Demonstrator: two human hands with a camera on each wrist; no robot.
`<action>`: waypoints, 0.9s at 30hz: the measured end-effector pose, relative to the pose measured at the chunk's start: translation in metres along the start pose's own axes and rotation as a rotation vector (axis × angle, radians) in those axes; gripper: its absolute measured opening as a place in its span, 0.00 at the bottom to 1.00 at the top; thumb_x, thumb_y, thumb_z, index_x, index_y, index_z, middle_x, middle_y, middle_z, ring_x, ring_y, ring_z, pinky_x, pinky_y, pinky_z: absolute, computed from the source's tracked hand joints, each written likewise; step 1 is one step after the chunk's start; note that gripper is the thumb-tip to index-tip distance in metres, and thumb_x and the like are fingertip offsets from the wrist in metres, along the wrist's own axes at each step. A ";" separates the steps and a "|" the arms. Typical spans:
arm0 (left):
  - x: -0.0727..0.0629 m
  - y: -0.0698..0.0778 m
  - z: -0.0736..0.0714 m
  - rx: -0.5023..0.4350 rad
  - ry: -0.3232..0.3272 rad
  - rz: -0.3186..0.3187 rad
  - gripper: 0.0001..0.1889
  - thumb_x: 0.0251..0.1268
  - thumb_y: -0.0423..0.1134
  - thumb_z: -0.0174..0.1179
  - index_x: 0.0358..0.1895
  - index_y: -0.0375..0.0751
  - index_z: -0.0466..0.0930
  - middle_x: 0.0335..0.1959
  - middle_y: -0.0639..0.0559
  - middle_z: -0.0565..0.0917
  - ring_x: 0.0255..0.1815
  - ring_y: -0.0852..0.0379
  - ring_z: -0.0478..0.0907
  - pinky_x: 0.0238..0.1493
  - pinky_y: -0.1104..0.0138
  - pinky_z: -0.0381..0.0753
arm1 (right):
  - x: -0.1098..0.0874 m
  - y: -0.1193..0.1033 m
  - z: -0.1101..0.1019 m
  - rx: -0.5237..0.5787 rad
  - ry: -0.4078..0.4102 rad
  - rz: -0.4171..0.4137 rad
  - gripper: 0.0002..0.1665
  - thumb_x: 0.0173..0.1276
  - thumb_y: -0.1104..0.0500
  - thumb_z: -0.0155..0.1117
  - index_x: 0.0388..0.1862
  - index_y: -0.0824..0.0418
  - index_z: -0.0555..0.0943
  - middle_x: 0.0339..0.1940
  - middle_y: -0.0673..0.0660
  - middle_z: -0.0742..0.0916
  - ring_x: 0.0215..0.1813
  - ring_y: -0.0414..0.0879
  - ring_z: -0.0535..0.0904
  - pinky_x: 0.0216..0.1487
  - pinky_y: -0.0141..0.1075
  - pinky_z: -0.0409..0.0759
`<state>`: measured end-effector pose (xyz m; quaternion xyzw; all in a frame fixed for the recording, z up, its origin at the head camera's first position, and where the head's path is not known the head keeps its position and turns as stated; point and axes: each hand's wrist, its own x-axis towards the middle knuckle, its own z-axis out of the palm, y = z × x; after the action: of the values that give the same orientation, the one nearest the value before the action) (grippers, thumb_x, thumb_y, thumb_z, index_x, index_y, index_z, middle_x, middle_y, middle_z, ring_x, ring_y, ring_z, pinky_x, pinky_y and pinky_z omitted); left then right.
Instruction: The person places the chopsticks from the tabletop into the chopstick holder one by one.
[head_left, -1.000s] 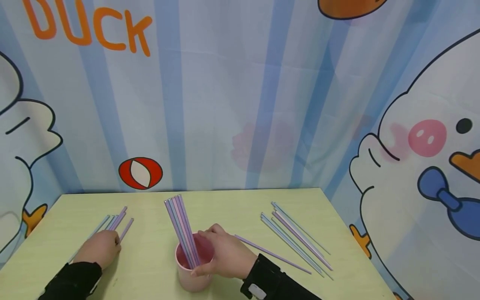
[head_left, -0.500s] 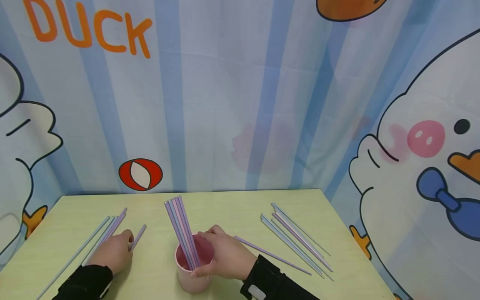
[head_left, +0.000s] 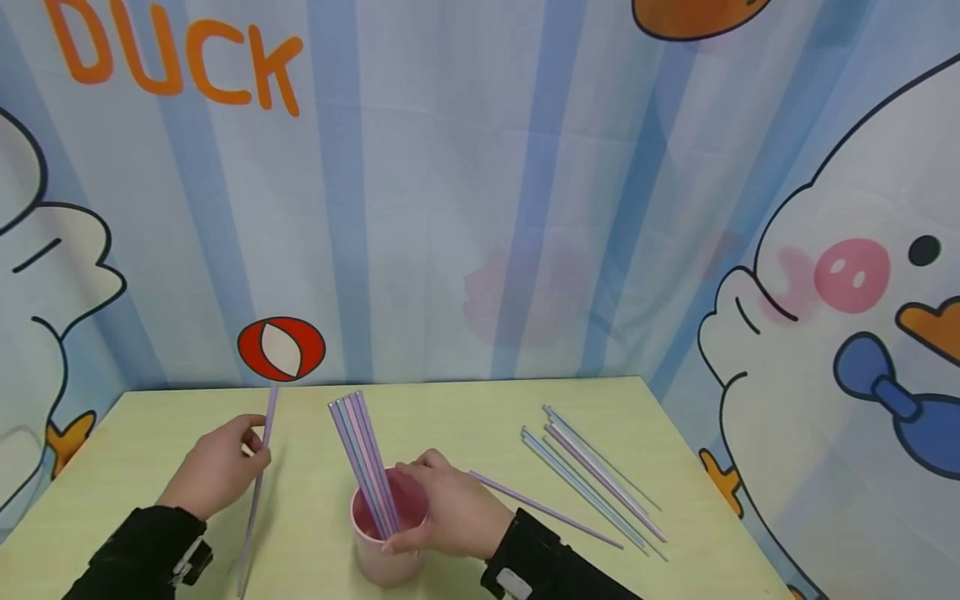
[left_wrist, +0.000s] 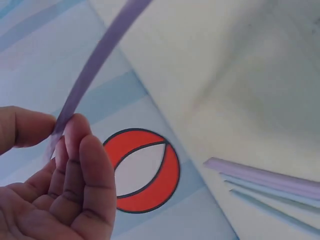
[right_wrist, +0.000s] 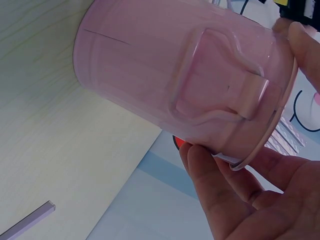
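Observation:
My left hand (head_left: 217, 467) pinches a purple straw (head_left: 258, 496) between thumb and fingertips, holding it nearly upright over the left part of the table. In the left wrist view the straw (left_wrist: 100, 60) rises past the thumb. Purple and blue straws (left_wrist: 270, 175) lie below that hand, hidden behind it in the head view. My right hand (head_left: 457, 508) grips the rim of a pink cup (head_left: 386, 562), thumb on the near side. A bundle of purple, pink and blue straws (head_left: 366, 458) stands in the cup, leaning left. The right wrist view shows a bracket-like handle (right_wrist: 220, 75) on the cup's side.
On the right of the pale table (head_left: 465, 417) lie several blue and purple straws (head_left: 600, 483). A single purple straw (head_left: 555, 512) lies between them and my right hand. A striped curtain (head_left: 450, 208) with duck drawings hangs behind the table.
My left hand has separated one purple straw from the left group, raised it off the table and tilted it nearly upright. My right hand and the cup have stayed in place.

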<state>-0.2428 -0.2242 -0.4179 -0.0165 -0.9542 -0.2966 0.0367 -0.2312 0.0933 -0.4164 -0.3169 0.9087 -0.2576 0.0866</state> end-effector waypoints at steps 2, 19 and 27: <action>-0.001 0.006 -0.008 -0.046 0.028 -0.009 0.24 0.66 0.34 0.56 0.61 0.23 0.64 0.38 0.42 0.76 0.33 0.49 0.74 0.29 0.62 0.78 | 0.000 0.000 0.000 -0.001 0.001 -0.005 0.52 0.47 0.31 0.74 0.68 0.51 0.72 0.48 0.46 0.75 0.44 0.36 0.76 0.44 0.27 0.79; -0.019 0.069 -0.044 -0.415 0.351 0.094 0.22 0.75 0.39 0.49 0.63 0.30 0.56 0.49 0.38 0.71 0.39 0.54 0.82 0.38 0.80 0.78 | 0.000 -0.001 -0.001 0.007 0.009 -0.016 0.51 0.47 0.33 0.76 0.68 0.53 0.73 0.48 0.46 0.75 0.44 0.37 0.76 0.44 0.27 0.79; -0.021 0.084 -0.028 -0.467 0.324 0.154 0.19 0.76 0.38 0.48 0.61 0.29 0.57 0.47 0.39 0.72 0.36 0.58 0.82 0.40 0.80 0.78 | -0.001 -0.002 -0.001 0.029 0.006 -0.017 0.50 0.47 0.34 0.77 0.67 0.53 0.73 0.48 0.46 0.75 0.44 0.37 0.76 0.43 0.27 0.79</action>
<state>-0.2160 -0.1711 -0.3492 -0.0496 -0.8378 -0.5031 0.2061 -0.2293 0.0932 -0.4144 -0.3223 0.9024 -0.2725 0.0865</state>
